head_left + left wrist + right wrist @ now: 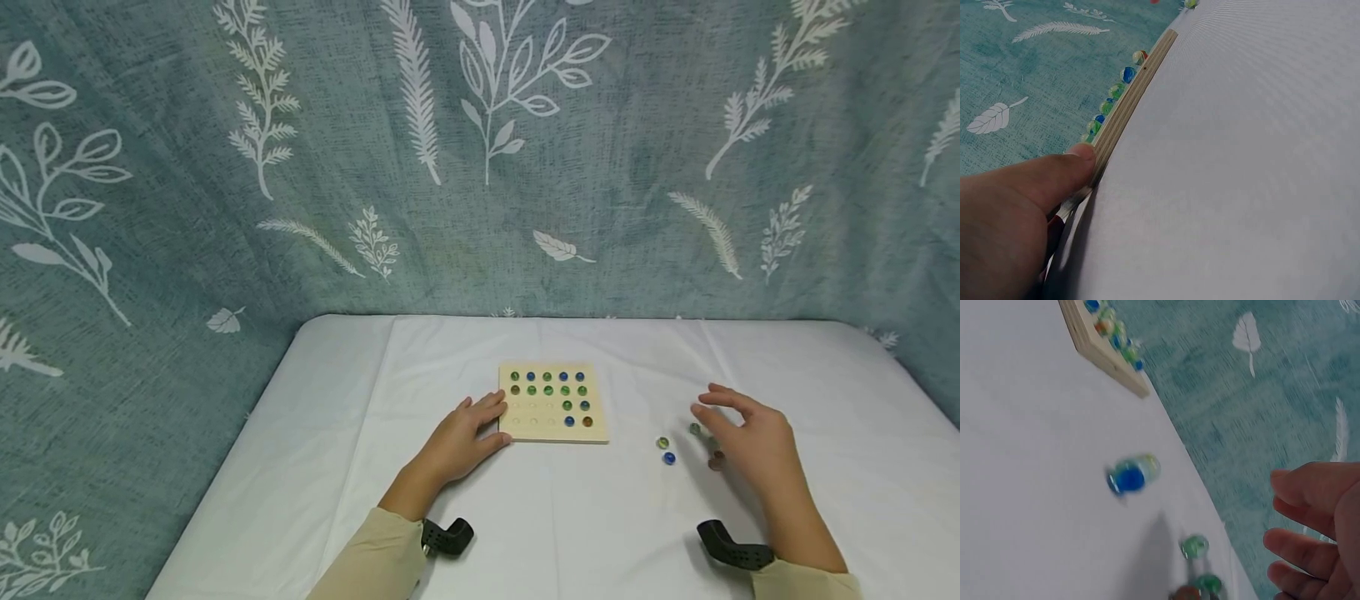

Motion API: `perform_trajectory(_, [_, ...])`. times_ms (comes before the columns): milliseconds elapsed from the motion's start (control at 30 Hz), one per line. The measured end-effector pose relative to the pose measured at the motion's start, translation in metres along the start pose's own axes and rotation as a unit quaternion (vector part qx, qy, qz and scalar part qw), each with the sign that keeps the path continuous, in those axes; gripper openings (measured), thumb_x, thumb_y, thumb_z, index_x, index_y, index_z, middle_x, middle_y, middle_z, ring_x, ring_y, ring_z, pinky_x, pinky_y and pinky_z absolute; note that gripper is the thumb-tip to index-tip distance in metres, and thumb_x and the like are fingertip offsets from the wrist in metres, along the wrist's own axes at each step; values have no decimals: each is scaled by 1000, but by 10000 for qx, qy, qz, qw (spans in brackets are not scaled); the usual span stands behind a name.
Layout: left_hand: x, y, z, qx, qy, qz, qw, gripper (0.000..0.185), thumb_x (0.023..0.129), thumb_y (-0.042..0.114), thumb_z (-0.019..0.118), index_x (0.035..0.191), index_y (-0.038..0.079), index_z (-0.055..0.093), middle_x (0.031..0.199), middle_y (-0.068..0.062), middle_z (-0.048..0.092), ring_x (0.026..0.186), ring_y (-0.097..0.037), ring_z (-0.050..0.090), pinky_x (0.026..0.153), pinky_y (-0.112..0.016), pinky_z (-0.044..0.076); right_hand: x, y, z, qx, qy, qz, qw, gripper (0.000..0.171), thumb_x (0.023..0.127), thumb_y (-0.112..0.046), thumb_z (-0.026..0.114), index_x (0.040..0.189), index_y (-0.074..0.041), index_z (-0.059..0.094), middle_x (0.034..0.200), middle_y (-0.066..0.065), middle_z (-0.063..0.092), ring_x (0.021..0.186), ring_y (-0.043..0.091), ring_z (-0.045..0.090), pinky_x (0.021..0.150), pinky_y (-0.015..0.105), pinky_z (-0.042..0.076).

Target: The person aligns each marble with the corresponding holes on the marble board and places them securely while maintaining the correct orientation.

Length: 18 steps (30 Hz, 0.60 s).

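A light wooden board (553, 433) with rows of round hollows lies on the white-covered table. Green, blue and brown glass marbles (566, 391) fill its two back rows and the right end of its front rows. My left hand (459, 442) rests at the board's left edge, thumb on the near left corner. To the right, my right hand (761, 442) hovers over loose marbles, fingers loosely bent and thumb apart from them; no marble shows in it. Under it are a green marble (1194, 547), another green one (1209, 583) and a brown one (1186, 592).
A yellow-green marble (663, 442) and a blue marble (669, 458) lie between the board and my right hand. Bare hollows (533, 406) show in the board's left front part. Behind the table (360, 358) hangs a teal leaf-patterned cloth (450, 242).
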State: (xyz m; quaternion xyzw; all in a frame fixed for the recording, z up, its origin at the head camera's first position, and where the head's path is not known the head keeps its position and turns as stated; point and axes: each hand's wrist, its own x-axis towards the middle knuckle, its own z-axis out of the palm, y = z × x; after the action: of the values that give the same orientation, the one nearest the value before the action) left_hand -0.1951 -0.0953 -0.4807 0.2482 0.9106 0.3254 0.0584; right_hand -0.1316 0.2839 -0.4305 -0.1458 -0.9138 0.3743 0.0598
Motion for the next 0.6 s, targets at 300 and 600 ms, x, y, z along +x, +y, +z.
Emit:
perform_trajectory(300, [0,-1,0,-37,-23,-6,10000,61,95,40,64,148,14,47,158,6,35,147,-14,31,126,-36,17,8,24,2,136,86,570,9982,55,96,-48,58,126,-2,65,151,17,43,143,48,27,112,68,27])
perform_trajectory(600, [0,0,0,-50,-36,-35,10000,62,94,40,65,148,15,47,158,7,35,147,-14,30,126,-38,17,8,33,13,71,-23,222,9997,46,93,-40,66,117,0,69,147,20,48,140,48,34,111,65,32])
